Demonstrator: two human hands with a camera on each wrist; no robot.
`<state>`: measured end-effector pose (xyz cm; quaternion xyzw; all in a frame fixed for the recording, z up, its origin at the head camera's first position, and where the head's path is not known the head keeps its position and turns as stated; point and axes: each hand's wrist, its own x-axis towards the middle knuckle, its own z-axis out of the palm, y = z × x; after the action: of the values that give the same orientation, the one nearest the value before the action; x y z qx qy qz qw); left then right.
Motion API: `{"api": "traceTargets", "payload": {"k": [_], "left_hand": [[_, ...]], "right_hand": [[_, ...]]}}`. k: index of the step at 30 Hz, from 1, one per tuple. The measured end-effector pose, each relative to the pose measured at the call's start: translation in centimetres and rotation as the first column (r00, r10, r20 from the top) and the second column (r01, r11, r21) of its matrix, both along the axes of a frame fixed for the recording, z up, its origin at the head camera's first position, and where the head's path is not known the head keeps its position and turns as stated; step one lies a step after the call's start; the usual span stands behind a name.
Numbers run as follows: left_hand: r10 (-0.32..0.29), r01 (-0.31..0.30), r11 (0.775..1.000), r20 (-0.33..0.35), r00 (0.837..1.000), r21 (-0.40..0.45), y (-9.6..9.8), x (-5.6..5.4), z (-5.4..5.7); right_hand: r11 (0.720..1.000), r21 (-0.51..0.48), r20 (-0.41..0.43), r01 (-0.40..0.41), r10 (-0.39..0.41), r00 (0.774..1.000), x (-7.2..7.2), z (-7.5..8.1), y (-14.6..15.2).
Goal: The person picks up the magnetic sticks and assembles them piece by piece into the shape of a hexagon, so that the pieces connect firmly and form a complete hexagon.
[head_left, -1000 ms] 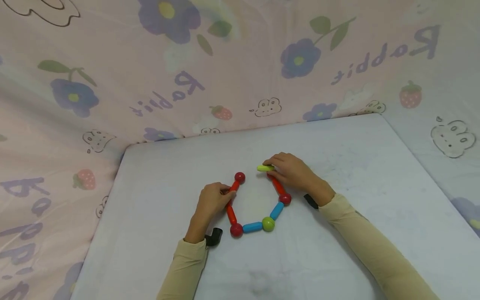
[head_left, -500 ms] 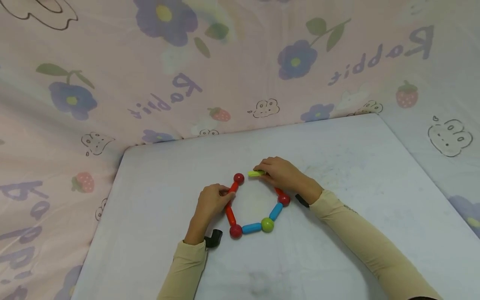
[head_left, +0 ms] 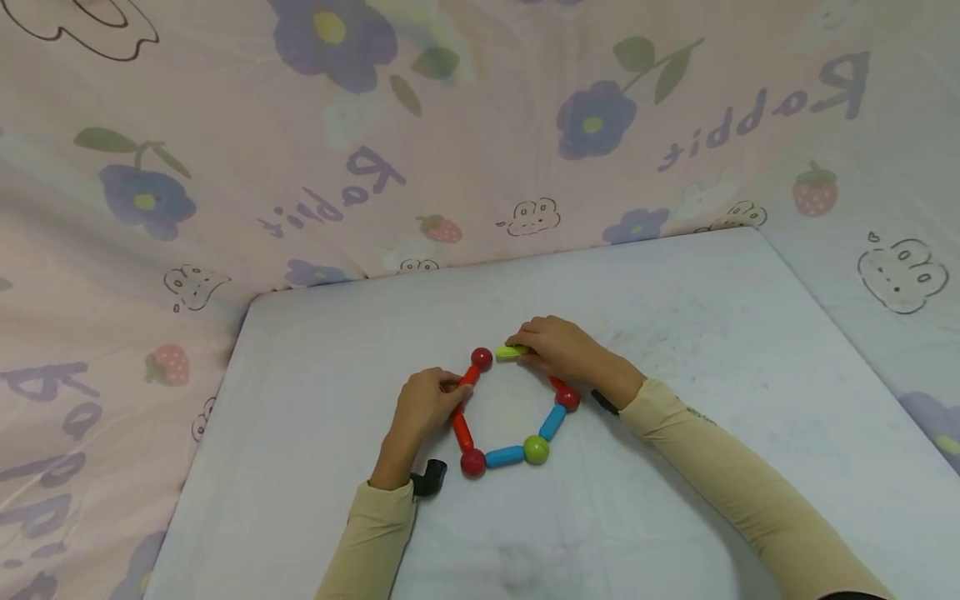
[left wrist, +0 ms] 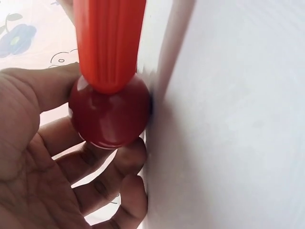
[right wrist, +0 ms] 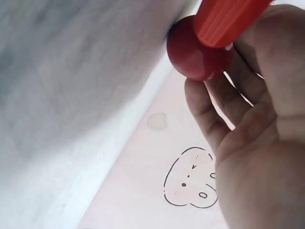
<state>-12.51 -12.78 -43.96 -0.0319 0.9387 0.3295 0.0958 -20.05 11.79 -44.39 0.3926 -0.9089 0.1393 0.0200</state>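
A ring of magnetic rods and balls lies on the white table. My left hand (head_left: 423, 408) pinches a red ball (left wrist: 110, 114) between two red rods; the hand hides this ball in the head view. My right hand (head_left: 566, 346) grips another red ball (right wrist: 198, 55), from which a red rod (right wrist: 228, 21) extends. A yellow-green rod (head_left: 512, 353) sticks out from under its fingertips. A small gap parts that rod's end from the red ball (head_left: 482, 358) at the top left. The lower side has blue rods (head_left: 505, 456) and a green ball (head_left: 536, 450).
The white tabletop (head_left: 675, 500) extends around the ring. A patterned cloth (head_left: 480, 125) hangs behind the table and at its sides. A black wrist-camera piece (head_left: 430, 477) sits beside the left wrist.
My right hand has moved left and slightly toward me, bringing the yellow-green rod near the top-left red ball. My left hand has stayed nearly still.
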Motion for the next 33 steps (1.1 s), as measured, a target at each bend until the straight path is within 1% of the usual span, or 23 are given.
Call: {"api": "traceTargets", "payload": {"k": [5,10,14,18,22,25,28,30,33], "left_hand": [[-0.021,0.021,1.0,-0.02,1.0,-0.002,0.0,0.1,0.0],[-0.016,0.016,1.0,-0.027,1.0,-0.002,0.1,0.2,-0.1],[-0.006,0.006,1.0,-0.022,1.0,0.008,0.0,0.2,-0.1],[0.003,-0.002,1.0,-0.034,0.999,0.02,-0.1,0.0,-0.3],[-0.005,0.006,1.0,-0.047,0.999,0.017,-0.3,-0.2,-0.4],[-0.041,0.041,0.999,-0.029,0.999,0.002,-0.6,-0.1,0.0],[-0.108,0.108,0.994,0.009,0.994,-0.026,-1.1,0.2,0.9],[-0.164,0.166,0.985,0.04,0.986,-0.047,-1.3,0.7,1.6],[-0.253,0.258,0.964,0.082,0.964,-0.059,-1.3,1.8,2.4]], "right_hand": [[1.0,-0.002,-0.005,-0.007,0.007,1.0,0.1,0.0,-0.1],[1.0,0.0,-0.015,-0.03,0.03,0.999,0.1,-0.1,-0.2],[1.0,0.001,-0.011,-0.03,0.03,0.999,0.2,0.0,-0.2],[1.0,-0.004,0.004,-0.01,0.01,1.0,0.1,0.0,0.1],[0.998,0.016,0.049,0.062,-0.063,0.997,0.2,0.1,0.8],[0.99,0.034,0.095,0.137,-0.14,0.986,0.5,0.2,1.6],[0.979,0.031,0.127,0.199,-0.202,0.971,1.0,0.2,2.4],[0.973,0.029,0.139,0.228,-0.23,0.963,1.3,0.3,2.8],[0.965,0.011,0.154,0.262,-0.261,0.953,1.8,0.3,3.2]]}}
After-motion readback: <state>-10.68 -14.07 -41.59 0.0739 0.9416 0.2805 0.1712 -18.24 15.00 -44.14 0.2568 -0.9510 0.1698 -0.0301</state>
